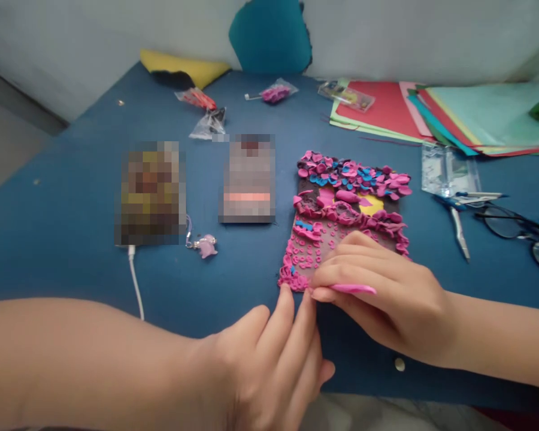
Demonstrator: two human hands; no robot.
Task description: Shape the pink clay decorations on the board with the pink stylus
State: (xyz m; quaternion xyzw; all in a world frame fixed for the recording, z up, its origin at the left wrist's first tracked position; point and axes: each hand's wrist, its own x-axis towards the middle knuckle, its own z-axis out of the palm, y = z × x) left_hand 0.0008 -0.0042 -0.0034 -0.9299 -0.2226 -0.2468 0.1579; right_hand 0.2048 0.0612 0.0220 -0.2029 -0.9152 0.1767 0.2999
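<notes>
A small decorated panel lies flat on the table, covered with pink, dark and blue clay-like petals, ruffles and tiny rings, plus a yellow patch. At its lower edge, my right hand pinches a thin pink clay strip between thumb and fingers, part of it sticking out to the right. That hand hides the panel's lower right area. My left hand rests at the lower left edge, two fingertips stretched out and touching the pink border near the right thumb. No object shows in the left hand.
Two blurred-out phone-like objects lie left on the blue table, one with a white cable and a charm. Small clay packets and coloured sheets are behind; a compass and glasses lie right.
</notes>
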